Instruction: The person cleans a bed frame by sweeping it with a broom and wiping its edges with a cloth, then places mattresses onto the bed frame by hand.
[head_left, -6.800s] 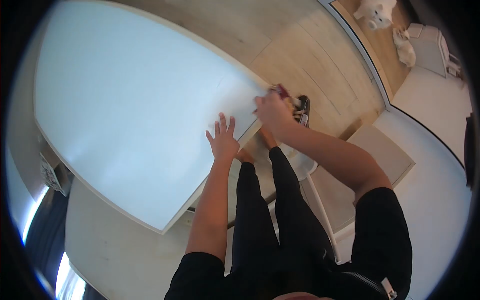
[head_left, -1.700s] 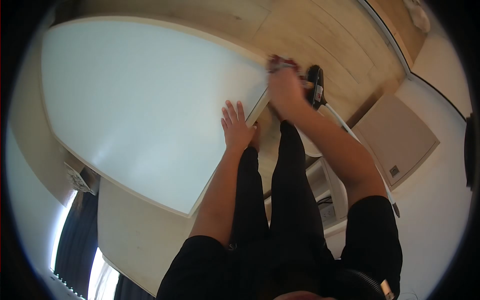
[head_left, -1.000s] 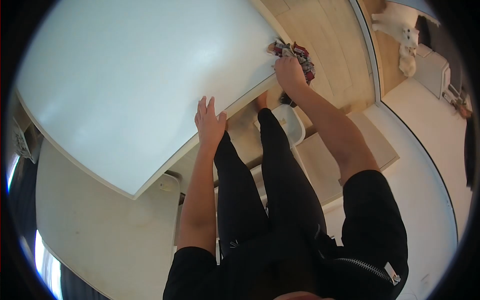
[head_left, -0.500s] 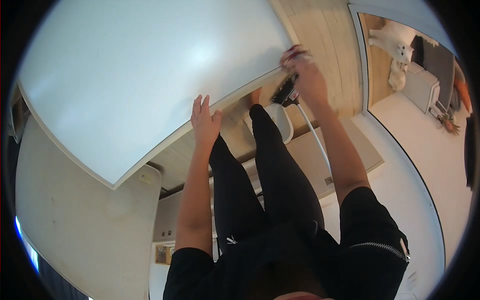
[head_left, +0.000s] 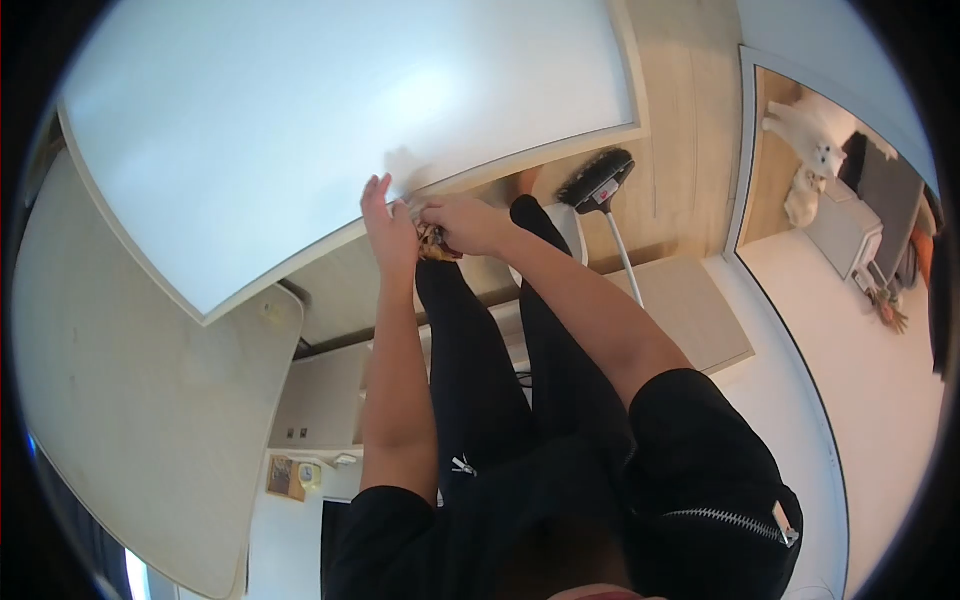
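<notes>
My right hand [head_left: 468, 225] is closed on a small crumpled brown and dark red piece [head_left: 437, 246], which looks like patterned cloth; its exact kind is unclear. It hangs just off the near edge of the white tabletop [head_left: 330, 130], close above my leg. Right beside it is my left hand [head_left: 388, 222], at the table's pale rim, with fingers stretched up and apart. The two hands nearly meet, and whether the left palm touches the piece is hidden.
A broom [head_left: 603, 182] with black bristles and a white handle stands right of the table, by a whitish dustpan [head_left: 572, 232]. A beige table [head_left: 130, 360] adjoins at left. A framed mirror [head_left: 800, 270] at right shows white plush toys [head_left: 815, 150].
My right hand has swung left from the table's far right corner to beside my left hand, bringing the crumpled piece along. My left hand stays at the edge; the view has shifted slightly.
</notes>
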